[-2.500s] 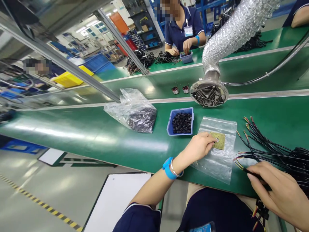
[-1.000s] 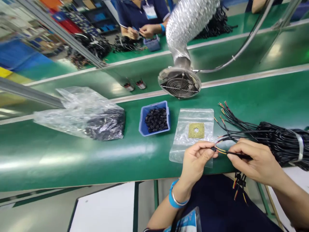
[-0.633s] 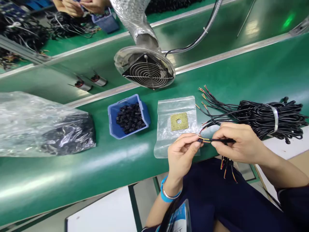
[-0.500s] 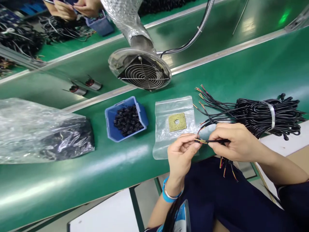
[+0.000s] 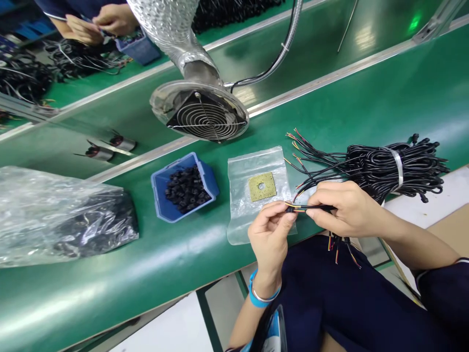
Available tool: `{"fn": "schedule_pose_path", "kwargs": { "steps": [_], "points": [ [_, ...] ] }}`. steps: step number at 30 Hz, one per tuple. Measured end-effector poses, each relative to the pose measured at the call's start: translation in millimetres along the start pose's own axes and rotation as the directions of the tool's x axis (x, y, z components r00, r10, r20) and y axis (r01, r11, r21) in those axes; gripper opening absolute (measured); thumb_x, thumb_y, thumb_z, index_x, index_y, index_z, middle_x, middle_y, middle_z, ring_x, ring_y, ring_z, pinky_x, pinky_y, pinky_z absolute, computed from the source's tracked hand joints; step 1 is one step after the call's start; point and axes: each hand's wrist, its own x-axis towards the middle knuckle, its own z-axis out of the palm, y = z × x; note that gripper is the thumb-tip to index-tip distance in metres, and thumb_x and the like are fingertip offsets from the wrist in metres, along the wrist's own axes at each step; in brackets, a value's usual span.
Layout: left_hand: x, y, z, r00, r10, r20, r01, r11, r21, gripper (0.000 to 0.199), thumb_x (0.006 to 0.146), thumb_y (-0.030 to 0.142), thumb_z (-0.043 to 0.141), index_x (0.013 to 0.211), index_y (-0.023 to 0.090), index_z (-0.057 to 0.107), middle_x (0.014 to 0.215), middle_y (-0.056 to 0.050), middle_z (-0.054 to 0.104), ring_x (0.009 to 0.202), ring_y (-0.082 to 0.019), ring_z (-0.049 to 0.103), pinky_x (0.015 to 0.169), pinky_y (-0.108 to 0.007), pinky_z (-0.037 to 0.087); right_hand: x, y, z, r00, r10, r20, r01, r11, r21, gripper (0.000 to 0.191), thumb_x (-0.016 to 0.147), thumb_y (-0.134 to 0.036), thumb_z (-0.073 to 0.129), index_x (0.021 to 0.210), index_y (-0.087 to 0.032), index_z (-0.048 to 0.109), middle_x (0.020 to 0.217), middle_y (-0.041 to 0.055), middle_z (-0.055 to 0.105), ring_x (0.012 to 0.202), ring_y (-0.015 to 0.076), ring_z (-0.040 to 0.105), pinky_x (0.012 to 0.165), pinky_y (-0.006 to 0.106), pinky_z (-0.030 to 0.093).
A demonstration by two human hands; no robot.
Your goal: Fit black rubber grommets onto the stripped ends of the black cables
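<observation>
My left hand [image 5: 271,230] pinches a small black part [image 5: 290,209] between thumb and index finger, at the stripped end of a black cable. Thin yellow and red wires [image 5: 299,207] run from that part toward my right hand [image 5: 339,208]. The thumb and fingers of my right hand are closed on the black cable [image 5: 323,207]. Both hands are just above the front edge of the green bench, close together. Beneath my right hand, several loose cable ends [image 5: 337,249] hang down with coloured wires. Fingers hide part of the small black part.
A tied bundle of black cables [image 5: 373,168] lies behind my right hand. Left of it, a yellow sponge [image 5: 262,187] rests on a clear plastic bag [image 5: 238,168]. Further left stand a blue bin [image 5: 159,208] of small black parts and a large plastic bag [image 5: 66,220]. A fume extractor hood [image 5: 205,112] hangs overhead.
The camera view has shifted, so the bench items sit further left in the picture. Both hands keep their grip, and the yellow wire at the left fingertips now stands apart from the others.
</observation>
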Motion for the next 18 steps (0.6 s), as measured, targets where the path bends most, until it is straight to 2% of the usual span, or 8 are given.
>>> {"fn": "schedule_pose_path", "kwargs": {
  "steps": [6,12,18],
  "points": [
    [-2.9,-0.8,0.3,0.999,-0.051,-0.004,0.051,0.998,-0.029,0.017,0.074,0.023,0.084,0.089,0.021,0.077,0.091,-0.003,0.073,0.082,-0.013,0.070,0.074,-0.020,0.061,-0.6,-1.5,-3.2,1.000,0.002,0.017,-0.002,1.000,0.013,0.015,0.090,-0.018,0.056,0.079,-0.012,0.064,0.068,-0.0014,0.055,0.060,0.0066,0.047,0.056,0.020,0.036],
    [-4.1,0.0,0.5,0.997,-0.076,-0.036,0.072,0.994,-0.085,0.020,0.075,0.022,0.084,0.094,0.024,0.077,0.092,-0.001,0.074,0.078,-0.010,0.070,0.074,-0.017,0.059,0.6,-2.0,-5.4,1.000,-0.011,0.004,0.010,1.000,0.020,0.018,0.090,-0.017,0.056,0.075,-0.012,0.063,0.065,-0.0024,0.051,0.058,0.0059,0.045,0.056,0.019,0.034],
    [-5.3,-0.8,0.6,0.994,-0.100,0.032,0.103,0.989,-0.103,0.019,0.072,0.025,0.085,0.089,0.022,0.078,0.094,-0.003,0.072,0.079,-0.012,0.070,0.071,-0.018,0.059,-0.6,-2.7,-5.6,0.999,0.004,0.034,-0.005,0.999,0.037,0.016,0.092,-0.019,0.055,0.078,-0.015,0.062,0.067,-0.0029,0.053,0.060,0.0061,0.047,0.058,0.019,0.036]
  ]
}}
